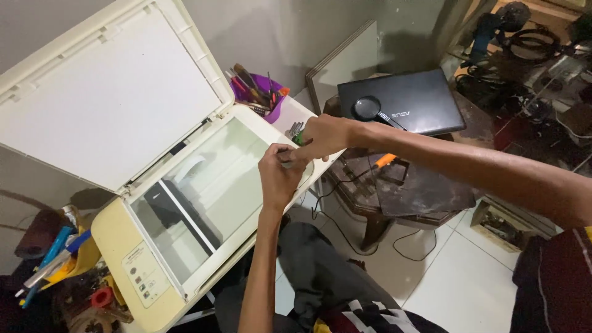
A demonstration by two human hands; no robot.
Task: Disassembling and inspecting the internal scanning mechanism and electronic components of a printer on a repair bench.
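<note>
Scanner lid [108, 92] up, tilted back at left. Cream flatbed scanner [132, 246] below, glass [209, 191] bare. Left hand [279, 176] over right edge of glass, fingers pinched shut on small dark tool [287, 161]. Right hand [324, 137] just beside, touching it, curled closed at scanner corner; what it grips, cannot tell. Purple tool cup [271, 102] behind. Closed black laptop [404, 102], magnifying glass [369, 108] on top, far right.

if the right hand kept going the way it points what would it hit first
Probably the purple tool cup beyond the scanner's corner; the right hand points up-left over the scanner glass edge, though depth is unclear.
</note>
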